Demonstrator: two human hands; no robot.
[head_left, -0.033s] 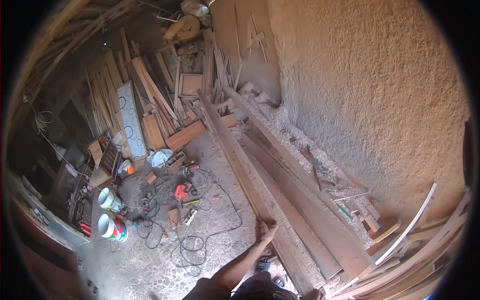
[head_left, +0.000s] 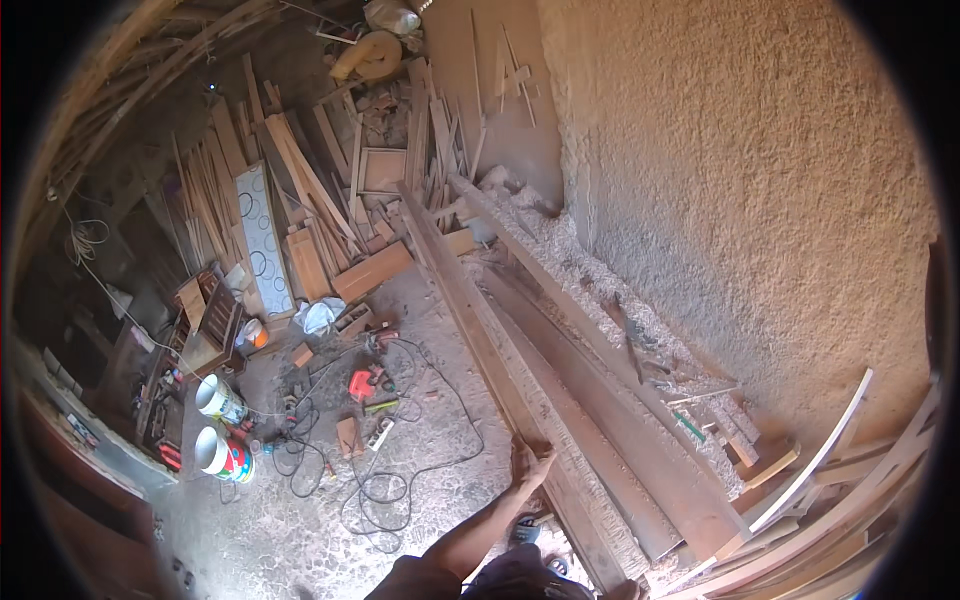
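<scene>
A long, rough-edged plank (head_left: 465, 320) runs diagonally from the lumber at the back to the lower edge of the picture. My left hand (head_left: 532, 462) is closed on its left edge, with my forearm coming from below. My right hand (head_left: 630, 588), only partly seen at the bottom edge, grips the same plank near its close end. To the right of this plank lie a wide board (head_left: 590, 400) and another long timber (head_left: 545, 245), among wood shavings (head_left: 525, 200).
Lumber (head_left: 300, 190) leans at the back. Two buckets (head_left: 212, 450), a red tool (head_left: 362, 384), power strips (head_left: 380, 432) and looping cords (head_left: 400, 480) lie on the concrete floor at left. Curved offcuts (head_left: 860, 480) fill the lower right beside a rough wall (head_left: 730, 180).
</scene>
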